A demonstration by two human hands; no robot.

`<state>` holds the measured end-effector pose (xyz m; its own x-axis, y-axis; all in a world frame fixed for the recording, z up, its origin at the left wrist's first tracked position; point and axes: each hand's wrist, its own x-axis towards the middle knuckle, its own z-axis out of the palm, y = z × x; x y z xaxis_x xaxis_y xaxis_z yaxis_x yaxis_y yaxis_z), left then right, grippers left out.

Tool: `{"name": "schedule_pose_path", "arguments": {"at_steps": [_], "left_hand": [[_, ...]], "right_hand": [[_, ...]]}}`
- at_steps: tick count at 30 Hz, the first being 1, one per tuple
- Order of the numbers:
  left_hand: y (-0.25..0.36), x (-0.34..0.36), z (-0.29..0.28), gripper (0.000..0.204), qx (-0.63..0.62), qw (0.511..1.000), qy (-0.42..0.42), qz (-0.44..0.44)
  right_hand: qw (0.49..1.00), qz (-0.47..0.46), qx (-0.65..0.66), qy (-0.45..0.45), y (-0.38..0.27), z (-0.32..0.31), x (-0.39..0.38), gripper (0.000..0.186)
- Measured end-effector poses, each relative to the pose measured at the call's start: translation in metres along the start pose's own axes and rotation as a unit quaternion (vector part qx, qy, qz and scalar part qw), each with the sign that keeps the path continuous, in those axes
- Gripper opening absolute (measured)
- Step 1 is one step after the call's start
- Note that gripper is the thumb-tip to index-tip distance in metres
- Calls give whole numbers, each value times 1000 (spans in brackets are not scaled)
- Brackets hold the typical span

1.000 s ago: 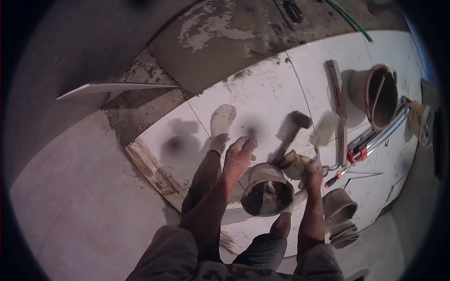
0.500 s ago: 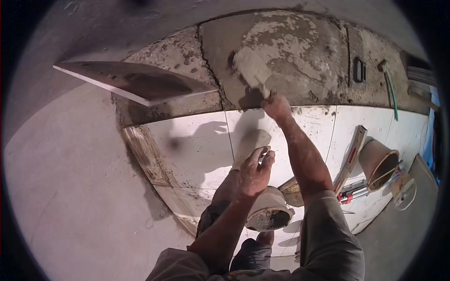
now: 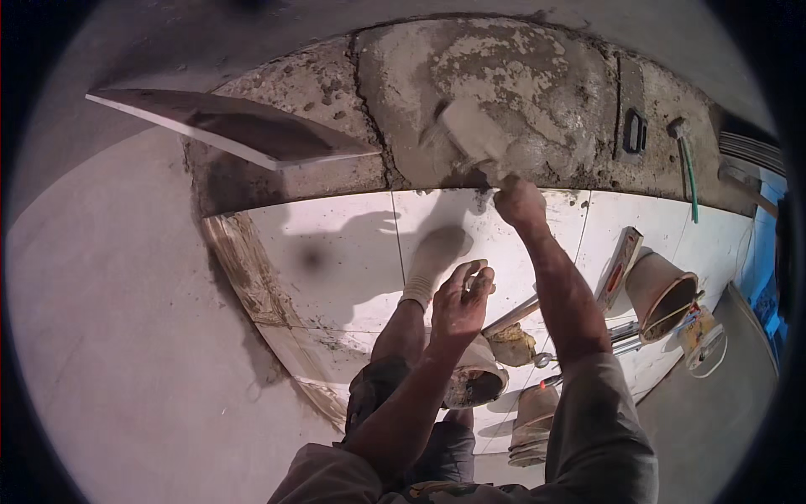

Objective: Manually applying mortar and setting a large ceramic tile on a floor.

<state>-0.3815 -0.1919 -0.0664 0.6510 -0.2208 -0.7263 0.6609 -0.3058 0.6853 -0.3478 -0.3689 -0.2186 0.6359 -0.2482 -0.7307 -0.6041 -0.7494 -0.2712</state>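
Head: white tiles [image 3: 502,252] adjoin mortar [image 3: 537,92], grey floor [image 3: 117,277].

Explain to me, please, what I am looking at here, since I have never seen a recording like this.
There is no machine here, only a person working with two bare hands. The view comes from a wide fisheye camera on the person's head, looking down, so straight edges bend and the corners go dark.

The right hand grips a trowel, its blade over or on the grey mortar; blur hides which. The left hand is raised with bent fingers and seems to hold nothing.

Nearer the person are white tiles. On them are a bucket near the legs, another bucket to the right and a spirit level. At upper left, a large slab is tilted up.
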Motion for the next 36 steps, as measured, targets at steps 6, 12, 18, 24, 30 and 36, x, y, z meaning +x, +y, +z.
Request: {"name": "schedule_pose_path", "arguments": {"at_steps": [6,12,18,24,30,36], "left_hand": [[-27,-25,25,34,91,992,-30,-88],[-48,-49,47,32,114,988,-73,-72],[-90,-61,31,43,237,952,-148,-126],[-98,-82,8,22,420,873,-198,149],[-35,-184,13,33,433,893,-107,62],[-44,-298,24,21,530,763,-139,343]], "right_hand": [[957,170,185,146,72,1,-19,31],[895,191,392,88,117,17,-108,24],[774,316,542,81,140,118,-334,22],[555,501,657,101,142,224,-646,16],[505,572,638,104,216,328,-853,13],[625,495,587,142,347,391,-908,20]]}}
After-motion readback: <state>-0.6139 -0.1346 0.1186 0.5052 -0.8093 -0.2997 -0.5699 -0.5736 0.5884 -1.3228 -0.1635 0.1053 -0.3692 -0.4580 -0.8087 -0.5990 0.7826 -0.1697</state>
